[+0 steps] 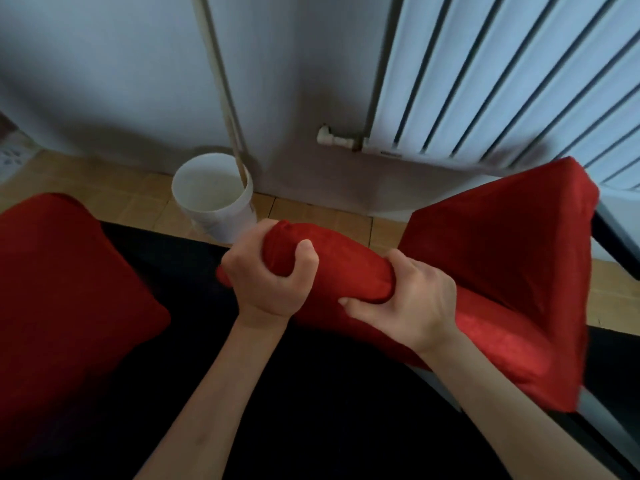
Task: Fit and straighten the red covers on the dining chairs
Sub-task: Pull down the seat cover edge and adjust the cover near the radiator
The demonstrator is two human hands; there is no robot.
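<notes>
Red cover (485, 271) sits at centre-to-3 o'clock of the head view: its near end is bunched into a thick roll running from centre toward 4 o'clock, the rest stretched over a chair part at 3 o'clock, peaked at the top corner near 2 o'clock.

Left hand (268, 275): fingers and thumb curled tight round the rounded end of the roll, thumb on top, grip closed on fabric. Right hand (405, 303): just beside the left, toward 4 o'clock, fingers wrapped over the roll, thumb pressing along its near side, also holding fabric. Hands close together, not touching as far as can be seen. Both forearms bare, entering from 6 o'clock.

Second red-covered piece (65, 306) at 9 o'clock, smooth, corner pointing toward centre; well apart from the hands. Dark black surface (311, 393) fills the space between the two red pieces, under the forearms; what it is cannot be told.

Outward: white bucket (211, 195) at 11–12 o'clock on tan tiled floor (311, 211), a pale stick (221, 81) leaning in it and rising along the wall. White radiator (502, 71) at 1–2 o'clock, with a valve fitting (334, 136) at its lower left corner. Dark chair frame (613, 244) shows at the 3 o'clock edge
</notes>
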